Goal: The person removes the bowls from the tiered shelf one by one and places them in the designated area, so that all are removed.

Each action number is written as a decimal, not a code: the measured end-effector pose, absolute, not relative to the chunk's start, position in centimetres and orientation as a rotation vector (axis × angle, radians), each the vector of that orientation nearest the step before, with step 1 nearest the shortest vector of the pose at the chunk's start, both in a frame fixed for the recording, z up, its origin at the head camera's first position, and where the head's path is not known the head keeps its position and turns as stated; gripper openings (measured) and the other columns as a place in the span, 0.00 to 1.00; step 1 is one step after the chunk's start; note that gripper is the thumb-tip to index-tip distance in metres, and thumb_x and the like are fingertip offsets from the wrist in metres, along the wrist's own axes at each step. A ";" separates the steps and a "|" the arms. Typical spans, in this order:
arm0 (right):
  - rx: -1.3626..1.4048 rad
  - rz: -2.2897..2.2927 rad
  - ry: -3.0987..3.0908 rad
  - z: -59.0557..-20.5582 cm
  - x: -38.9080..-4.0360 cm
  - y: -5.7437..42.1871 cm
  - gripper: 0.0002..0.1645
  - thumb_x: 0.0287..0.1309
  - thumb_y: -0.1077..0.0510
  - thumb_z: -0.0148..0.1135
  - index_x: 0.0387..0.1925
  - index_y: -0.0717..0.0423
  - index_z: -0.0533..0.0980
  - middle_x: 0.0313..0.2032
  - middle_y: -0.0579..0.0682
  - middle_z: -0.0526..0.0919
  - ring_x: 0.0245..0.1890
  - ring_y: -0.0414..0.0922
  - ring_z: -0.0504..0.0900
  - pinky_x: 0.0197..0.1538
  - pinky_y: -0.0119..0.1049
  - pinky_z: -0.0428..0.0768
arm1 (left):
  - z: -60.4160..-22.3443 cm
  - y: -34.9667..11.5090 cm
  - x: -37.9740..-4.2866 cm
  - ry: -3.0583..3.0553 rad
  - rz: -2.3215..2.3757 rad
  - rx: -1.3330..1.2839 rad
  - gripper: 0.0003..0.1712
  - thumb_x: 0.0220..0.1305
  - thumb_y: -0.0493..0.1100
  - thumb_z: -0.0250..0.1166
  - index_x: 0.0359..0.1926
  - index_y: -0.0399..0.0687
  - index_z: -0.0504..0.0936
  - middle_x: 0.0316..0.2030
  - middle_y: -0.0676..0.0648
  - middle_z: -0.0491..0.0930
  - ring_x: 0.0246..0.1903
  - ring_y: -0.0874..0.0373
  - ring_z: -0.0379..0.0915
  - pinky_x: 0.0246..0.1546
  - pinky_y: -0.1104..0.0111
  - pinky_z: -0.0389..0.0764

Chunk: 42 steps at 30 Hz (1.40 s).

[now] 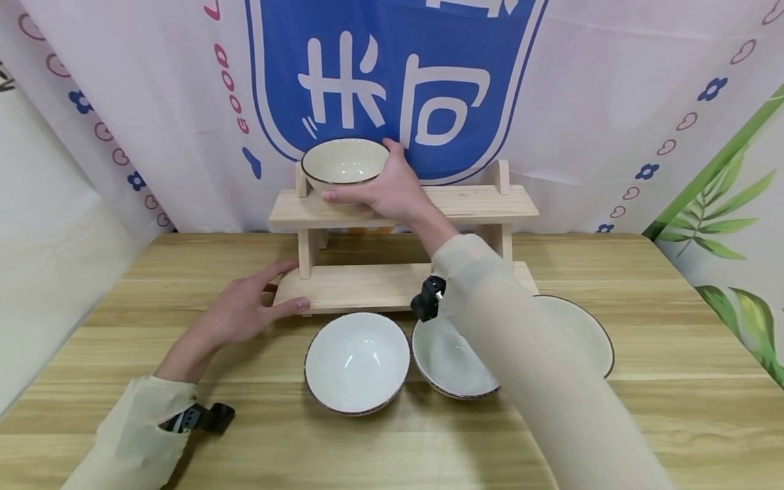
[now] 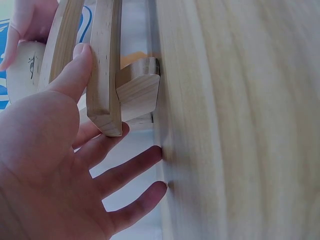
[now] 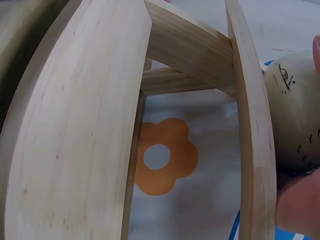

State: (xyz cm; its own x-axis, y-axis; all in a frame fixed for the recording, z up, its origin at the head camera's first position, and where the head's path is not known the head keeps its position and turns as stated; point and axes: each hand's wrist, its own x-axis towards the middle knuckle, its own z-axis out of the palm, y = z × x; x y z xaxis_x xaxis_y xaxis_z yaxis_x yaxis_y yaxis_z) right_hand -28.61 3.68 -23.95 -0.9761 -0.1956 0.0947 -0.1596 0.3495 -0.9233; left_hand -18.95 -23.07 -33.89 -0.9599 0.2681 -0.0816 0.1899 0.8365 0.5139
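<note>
At the left end of the upper tier of a two-tier wooden stand (image 1: 465, 203), my right hand (image 1: 401, 190) grips a small cream bowl (image 1: 343, 163) with a dark rim. Its thumb lies along the near side and its fingers reach round the right. Dark painted marks show on that bowl (image 3: 292, 107) in the right wrist view. My left hand (image 1: 241, 309) holds the left end of the stand's lower tier (image 2: 104, 75), thumb on the top face and fingers at the end and underneath. Two of its fingertips meet the tabletop.
In front of the stand, a white bowl (image 1: 357, 364) sits on the wooden table (image 1: 245, 435). A second white bowl (image 1: 450, 357) and a wider dish (image 1: 582, 333) stand to its right, partly hidden by my right sleeve (image 1: 539, 361). A printed curtain (image 1: 576, 102) hangs behind.
</note>
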 end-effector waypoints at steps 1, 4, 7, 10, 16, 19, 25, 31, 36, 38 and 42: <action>-0.331 -1.749 2.558 -24.0 -28.6 3.6 0.85 0.40 0.40 0.90 0.85 0.43 0.39 0.76 0.53 0.64 0.74 0.48 0.68 0.80 0.44 0.67 | -33.9 -23.1 -18.9 2.866 0.780 0.361 0.55 0.69 0.75 0.63 0.84 0.53 0.57 0.73 0.29 0.71 0.68 0.30 0.74 0.62 0.34 0.77; -0.316 -1.762 2.573 -24.0 -28.6 3.4 0.85 0.39 0.40 0.90 0.85 0.44 0.40 0.76 0.53 0.65 0.73 0.48 0.69 0.79 0.44 0.68 | -33.9 -23.1 -18.9 2.870 0.782 0.367 0.54 0.69 0.74 0.63 0.84 0.53 0.57 0.73 0.29 0.71 0.68 0.30 0.74 0.63 0.34 0.77; -0.304 -1.760 2.590 -24.0 -28.6 3.2 0.84 0.39 0.39 0.90 0.85 0.44 0.41 0.75 0.53 0.66 0.72 0.48 0.69 0.78 0.43 0.70 | -33.9 -23.2 -18.9 2.874 0.781 0.372 0.54 0.69 0.73 0.63 0.84 0.52 0.57 0.73 0.28 0.71 0.68 0.29 0.74 0.62 0.34 0.77; -0.295 -1.765 2.598 -24.0 -28.6 3.1 0.83 0.39 0.39 0.90 0.85 0.45 0.43 0.74 0.53 0.67 0.70 0.48 0.70 0.76 0.43 0.71 | -33.9 -23.2 -18.9 2.873 0.778 0.367 0.54 0.69 0.74 0.63 0.84 0.53 0.57 0.73 0.28 0.71 0.68 0.29 0.74 0.63 0.34 0.77; -0.292 -1.758 2.620 -24.2 -28.5 3.2 0.81 0.41 0.38 0.88 0.84 0.46 0.44 0.72 0.53 0.68 0.68 0.48 0.72 0.73 0.42 0.74 | -34.0 -23.1 -18.8 2.866 0.780 0.362 0.55 0.68 0.75 0.62 0.84 0.54 0.57 0.74 0.29 0.71 0.68 0.30 0.74 0.62 0.34 0.77; -0.295 -1.768 2.622 -24.3 -28.5 3.4 0.81 0.41 0.37 0.88 0.84 0.47 0.44 0.73 0.53 0.68 0.68 0.48 0.72 0.73 0.43 0.75 | -34.0 -23.1 -18.9 2.867 0.778 0.363 0.55 0.68 0.76 0.62 0.84 0.55 0.57 0.73 0.29 0.71 0.68 0.30 0.74 0.62 0.34 0.78; -0.304 -1.792 2.607 -24.2 -28.1 4.1 0.79 0.43 0.38 0.88 0.84 0.47 0.45 0.74 0.53 0.66 0.70 0.47 0.71 0.75 0.43 0.73 | -33.9 -23.0 -18.8 2.863 0.783 0.359 0.55 0.68 0.76 0.62 0.84 0.55 0.57 0.73 0.29 0.71 0.68 0.30 0.74 0.62 0.34 0.77; -0.342 -1.847 2.565 -24.0 -27.5 5.2 0.77 0.45 0.41 0.87 0.84 0.47 0.46 0.75 0.51 0.65 0.71 0.47 0.70 0.74 0.43 0.73 | -33.9 -22.9 -18.9 2.862 0.786 0.366 0.55 0.68 0.75 0.62 0.84 0.54 0.57 0.74 0.29 0.71 0.68 0.30 0.74 0.62 0.34 0.77; -0.375 -1.912 2.513 -23.8 -26.9 6.1 0.75 0.45 0.44 0.88 0.84 0.47 0.48 0.76 0.51 0.64 0.71 0.46 0.70 0.74 0.41 0.74 | -33.9 -22.9 -19.0 2.863 0.783 0.359 0.55 0.68 0.75 0.62 0.84 0.54 0.57 0.74 0.29 0.71 0.68 0.30 0.74 0.62 0.33 0.77; -0.393 -1.924 2.498 -23.8 -26.6 6.5 0.74 0.46 0.46 0.88 0.84 0.47 0.48 0.76 0.51 0.64 0.71 0.46 0.70 0.73 0.40 0.76 | -33.9 -22.9 -19.0 2.861 0.781 0.353 0.55 0.68 0.76 0.62 0.84 0.54 0.57 0.74 0.29 0.71 0.68 0.30 0.74 0.62 0.33 0.77; -0.439 -1.976 2.438 -23.8 -25.9 7.3 0.72 0.48 0.49 0.87 0.84 0.46 0.48 0.75 0.51 0.65 0.69 0.47 0.72 0.69 0.39 0.80 | -33.9 -23.0 -19.0 2.861 0.777 0.351 0.55 0.68 0.76 0.62 0.84 0.54 0.57 0.74 0.29 0.71 0.68 0.30 0.74 0.62 0.33 0.77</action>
